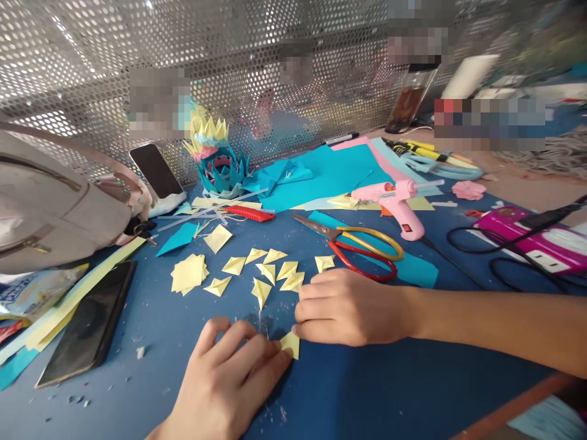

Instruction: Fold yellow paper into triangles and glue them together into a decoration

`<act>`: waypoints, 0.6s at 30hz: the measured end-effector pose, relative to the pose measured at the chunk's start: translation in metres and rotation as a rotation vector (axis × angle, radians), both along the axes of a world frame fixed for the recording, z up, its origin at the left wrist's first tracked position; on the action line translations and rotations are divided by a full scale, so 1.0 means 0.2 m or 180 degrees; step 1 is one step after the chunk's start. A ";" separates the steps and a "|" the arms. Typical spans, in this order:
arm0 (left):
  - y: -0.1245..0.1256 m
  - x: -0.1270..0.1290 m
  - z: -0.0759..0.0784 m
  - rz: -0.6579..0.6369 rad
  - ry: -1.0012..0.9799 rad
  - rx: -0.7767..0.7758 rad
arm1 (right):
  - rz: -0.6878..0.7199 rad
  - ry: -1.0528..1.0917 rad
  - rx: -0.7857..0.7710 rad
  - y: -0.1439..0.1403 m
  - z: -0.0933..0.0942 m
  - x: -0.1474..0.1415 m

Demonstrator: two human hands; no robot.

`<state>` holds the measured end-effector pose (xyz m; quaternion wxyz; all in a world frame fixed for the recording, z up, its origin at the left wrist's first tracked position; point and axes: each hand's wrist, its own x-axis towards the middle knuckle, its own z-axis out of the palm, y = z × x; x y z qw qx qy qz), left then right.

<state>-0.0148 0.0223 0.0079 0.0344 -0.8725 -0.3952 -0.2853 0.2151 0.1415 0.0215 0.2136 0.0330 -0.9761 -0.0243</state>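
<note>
A small piece of yellow paper (pixel 293 346) lies on the blue tabletop under the thumb and forefinger of my left hand (pixel 229 363). My right hand (pixel 348 307) is closed, its fingers curled, with the tips at the upper edge of that same paper. Just beyond my hands several folded yellow paper pieces (pixel 261 292) are scattered. Left of them sits a stack of yellow paper squares (pixel 189 273), with a single yellow square (pixel 218 238) above it. Scissors (pixel 337 233) with red and yellow handles lie beyond my right hand.
Behind stand a pink glue gun (pixel 398 198), blue paper sheets (pixel 334 174), a red cutter (pixel 251 212) and a paper-spiked model (pixel 220 168). A phone (pixel 92 327) and a bag (pixel 55 208) are left. At right lies a magenta power strip (pixel 527 238) with black cables. A perforated metal panel (pixel 247 79) rises behind.
</note>
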 end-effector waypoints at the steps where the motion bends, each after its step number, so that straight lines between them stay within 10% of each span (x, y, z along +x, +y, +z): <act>1: 0.00 0.00 0.01 -0.0017 0.0074 -0.0022 | 0.0002 -0.0021 0.0022 0.00 0.00 0.00; 18: -0.02 0.01 -0.02 -0.0194 0.0841 0.0876 | 0.0071 0.0080 -0.0871 0.06 0.02 0.03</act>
